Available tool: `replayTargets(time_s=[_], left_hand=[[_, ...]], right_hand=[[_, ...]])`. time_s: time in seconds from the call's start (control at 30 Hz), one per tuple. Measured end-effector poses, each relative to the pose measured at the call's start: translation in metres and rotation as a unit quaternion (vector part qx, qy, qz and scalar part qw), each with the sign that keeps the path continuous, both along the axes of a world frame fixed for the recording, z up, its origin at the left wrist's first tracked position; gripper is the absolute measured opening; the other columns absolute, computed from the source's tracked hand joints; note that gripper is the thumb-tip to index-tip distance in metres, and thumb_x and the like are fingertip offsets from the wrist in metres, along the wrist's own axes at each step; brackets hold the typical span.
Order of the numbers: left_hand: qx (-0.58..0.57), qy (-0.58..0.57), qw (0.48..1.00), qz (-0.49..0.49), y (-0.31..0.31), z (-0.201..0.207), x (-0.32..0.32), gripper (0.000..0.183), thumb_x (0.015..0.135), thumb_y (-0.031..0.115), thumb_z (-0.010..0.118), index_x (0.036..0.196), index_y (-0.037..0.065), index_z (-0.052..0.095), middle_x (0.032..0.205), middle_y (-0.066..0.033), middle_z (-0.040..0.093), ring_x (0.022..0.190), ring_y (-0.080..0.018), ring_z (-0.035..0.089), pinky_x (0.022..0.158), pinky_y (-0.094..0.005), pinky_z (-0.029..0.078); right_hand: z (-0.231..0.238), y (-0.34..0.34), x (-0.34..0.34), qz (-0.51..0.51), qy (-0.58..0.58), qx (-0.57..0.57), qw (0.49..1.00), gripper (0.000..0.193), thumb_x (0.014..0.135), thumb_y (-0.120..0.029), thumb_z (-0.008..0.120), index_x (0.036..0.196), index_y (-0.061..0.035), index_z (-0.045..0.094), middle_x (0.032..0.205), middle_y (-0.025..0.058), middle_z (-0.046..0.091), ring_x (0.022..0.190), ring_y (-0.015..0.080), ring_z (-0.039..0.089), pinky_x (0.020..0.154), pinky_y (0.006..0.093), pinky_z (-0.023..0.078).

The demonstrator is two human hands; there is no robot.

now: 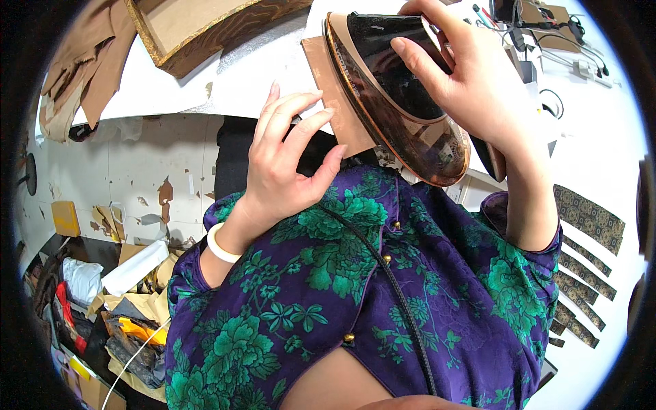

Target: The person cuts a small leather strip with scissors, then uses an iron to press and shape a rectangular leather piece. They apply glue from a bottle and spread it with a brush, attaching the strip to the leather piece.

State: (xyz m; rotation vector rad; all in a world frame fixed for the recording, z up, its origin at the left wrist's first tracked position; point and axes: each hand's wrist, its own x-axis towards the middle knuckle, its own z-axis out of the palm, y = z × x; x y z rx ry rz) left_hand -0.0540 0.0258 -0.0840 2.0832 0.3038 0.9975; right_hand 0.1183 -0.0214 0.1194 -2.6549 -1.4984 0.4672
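My right hand (478, 78) grips a clothes iron (386, 61) by its handle. The iron is black and copper-brown, with a see-through brown body. Its edge rests on a flat tan piece (329, 85), which looks like leather or thin card, at the table's near edge. The iron hides the rest of that piece. Just left of the piece is my left hand (287, 154), its fingers apart and curved, holding nothing. Those fingertips come close to the piece; whether they touch it I cannot tell. A pale bangle (220, 244) circles my left wrist.
An open box with gold-brown patterned sides (225, 37) stands on the white table (266, 78). Tan sheets (85, 61) hang at the far left. Patterned dark strips (591, 217) lie at the right. Cables and a power strip (593, 74) are at the far right. Scraps fill the floor's lower left.
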Motion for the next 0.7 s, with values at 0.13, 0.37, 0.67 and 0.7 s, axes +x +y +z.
replayTargets(time_s=[0.13, 0.37, 0.67, 0.7], left_hand=[[-0.001, -0.019, 1.0, 0.004, 0.0, -0.003, 0.002, 0.041, 0.074, 0.009, 0.083, 0.113, 0.004, 0.07, 0.119, -0.0148, 0.065, 0.113, -0.0346, 0.064, 0.116, -0.062, 0.039], [0.007, 0.018, 0.999, -0.044, 0.002, 0.006, 0.004, 0.041, 0.075, 0.01, 0.083, 0.112, 0.004, 0.068, 0.117, -0.0146, 0.065, 0.11, -0.0355, 0.064, 0.115, -0.0622, 0.039], [-0.006, 0.001, 1.0, -0.021, -0.002, 0.001, 0.007, 0.036, 0.074, 0.0, 0.073, 0.109, 0.003, 0.068, 0.116, -0.0163, 0.065, 0.109, -0.0382, 0.064, 0.112, -0.0593, 0.044], [-0.024, -0.004, 1.0, -0.015, -0.003, 0.003, 0.008, 0.036, 0.073, -0.004, 0.068, 0.109, 0.002, 0.068, 0.117, -0.0166, 0.065, 0.109, -0.0388, 0.063, 0.112, -0.0572, 0.044]], right_hand=[[0.008, 0.005, 0.009, -0.036, 0.075, -0.042, 0.996, 0.034, 0.096, -0.021, 0.067, 0.119, 0.0034, 0.06, 0.063, 0.0188, 0.062, 0.057, 0.031, 0.064, 0.056, 0.0395, 0.048], [0.018, 0.016, 0.012, -0.044, 0.036, -0.084, 0.995, 0.037, 0.097, -0.026, 0.067, 0.123, 0.0013, 0.061, 0.069, 0.0168, 0.064, 0.062, 0.0255, 0.064, 0.06, 0.0366, 0.048], [-0.01, 0.002, 0.013, 0.001, 0.047, 0.027, 0.999, 0.036, 0.099, -0.028, 0.062, 0.118, 0.0025, 0.06, 0.08, 0.0222, 0.069, 0.074, 0.0352, 0.069, 0.069, 0.0435, 0.053], [-0.024, 0.001, 0.022, 0.013, 0.04, 0.057, 0.997, 0.036, 0.099, -0.029, 0.062, 0.117, 0.002, 0.06, 0.081, 0.0224, 0.069, 0.076, 0.037, 0.07, 0.071, 0.0448, 0.054]])
